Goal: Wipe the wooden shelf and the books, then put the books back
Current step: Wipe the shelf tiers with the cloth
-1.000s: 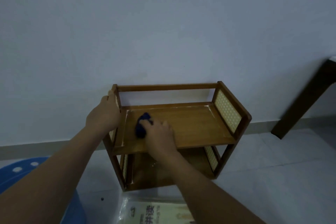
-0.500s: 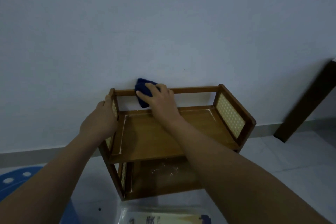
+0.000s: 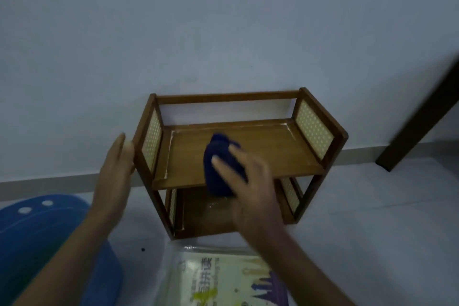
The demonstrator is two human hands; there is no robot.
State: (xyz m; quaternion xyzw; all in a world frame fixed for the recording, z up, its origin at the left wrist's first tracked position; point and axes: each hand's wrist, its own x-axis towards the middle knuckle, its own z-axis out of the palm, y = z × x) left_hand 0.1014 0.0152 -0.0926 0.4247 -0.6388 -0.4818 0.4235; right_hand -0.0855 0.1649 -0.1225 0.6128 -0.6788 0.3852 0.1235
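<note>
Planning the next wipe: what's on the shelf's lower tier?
Pale specks lie on the lower tier of the shelf; no books. The right hand and blue cloth cover part.

Shelf [image 3: 248,154] stands against the wall [image 3: 223,32], book [image 3: 223,278] lying before it

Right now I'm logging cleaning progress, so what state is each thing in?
wooden shelf: upright against the wall, both tiers bare of books.
blue cloth: bunched, held over the top tier's front edge.
right hand: gripping the cloth.
left hand: open, flat beside the shelf's left side.
book: lying flat on the floor, off the shelf.
</note>
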